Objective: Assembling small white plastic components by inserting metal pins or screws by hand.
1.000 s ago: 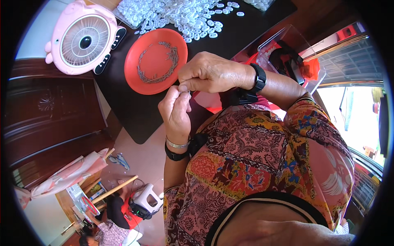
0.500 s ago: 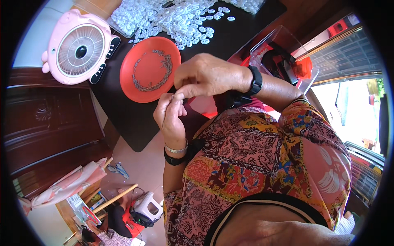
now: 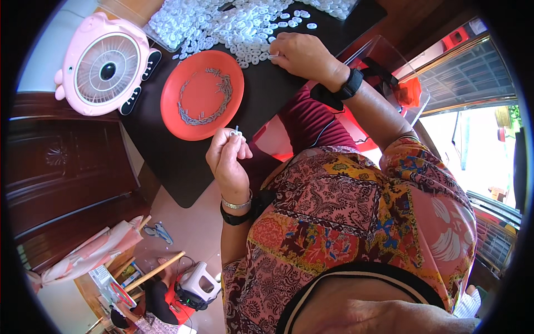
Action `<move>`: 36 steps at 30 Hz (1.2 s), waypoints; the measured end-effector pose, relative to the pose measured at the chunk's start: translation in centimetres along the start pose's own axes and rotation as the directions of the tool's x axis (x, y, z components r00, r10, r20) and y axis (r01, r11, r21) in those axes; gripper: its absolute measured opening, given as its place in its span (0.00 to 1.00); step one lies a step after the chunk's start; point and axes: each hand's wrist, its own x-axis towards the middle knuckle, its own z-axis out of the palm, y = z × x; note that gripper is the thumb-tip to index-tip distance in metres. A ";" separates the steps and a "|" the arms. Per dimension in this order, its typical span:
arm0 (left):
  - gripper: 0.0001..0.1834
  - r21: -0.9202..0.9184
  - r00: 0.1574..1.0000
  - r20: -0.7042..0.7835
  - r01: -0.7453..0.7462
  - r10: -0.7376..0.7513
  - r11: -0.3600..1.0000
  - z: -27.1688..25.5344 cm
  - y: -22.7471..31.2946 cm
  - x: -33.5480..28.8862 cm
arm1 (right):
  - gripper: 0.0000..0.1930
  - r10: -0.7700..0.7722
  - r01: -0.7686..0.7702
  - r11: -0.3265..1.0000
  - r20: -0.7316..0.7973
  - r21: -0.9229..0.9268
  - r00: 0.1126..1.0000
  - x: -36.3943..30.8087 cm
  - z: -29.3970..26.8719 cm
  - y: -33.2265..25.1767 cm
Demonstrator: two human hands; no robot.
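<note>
My left hand (image 3: 229, 161) is closed in a pinch below the plate, its thumb and fingertips around a small white plastic piece (image 3: 235, 134). A thin grey pin (image 3: 237, 128) stands up out of that piece. Over by the near right side of the white pile, my right hand (image 3: 308, 54) is closed too, with a white oval piece (image 3: 273, 56) showing at its fingertips. Between the left hand and the fan, a round red plate (image 3: 201, 92) holds many grey pins (image 3: 227, 89) in a loose ring. The heap of white oval pieces (image 3: 214, 25) spreads across the table's far side.
A pink animal-shaped fan (image 3: 107, 69) stands left of the plate on the dark table (image 3: 183, 172). At the right is a clear plastic bin (image 3: 414, 106) with black and red things inside. A person (image 3: 158, 303) sits in the lower left by a grey-white machine (image 3: 200, 284).
My right hand has left my left hand and moved up and right to the white pieces. The left hand stays in place, its white piece and pin now visible.
</note>
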 end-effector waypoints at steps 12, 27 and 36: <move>0.09 -0.126 0.990 0.047 -0.127 0.134 0.984 -0.2 0.3 0.1 | 0.10 -0.047 -0.422 0.163 0.435 0.892 0.899 -1.0 -1.8 -5.3; 0.09 -0.302 0.997 0.014 -0.065 0.072 0.951 -0.8 -0.6 -0.1 | 0.09 -0.172 -0.302 0.021 0.301 0.953 0.938 -2.6 -2.1 -10.2; 0.08 -0.335 0.993 0.039 -0.090 0.109 0.938 -0.7 -0.9 -0.2 | 0.11 -0.192 -0.366 0.008 0.360 0.931 0.913 -2.7 -2.5 -10.7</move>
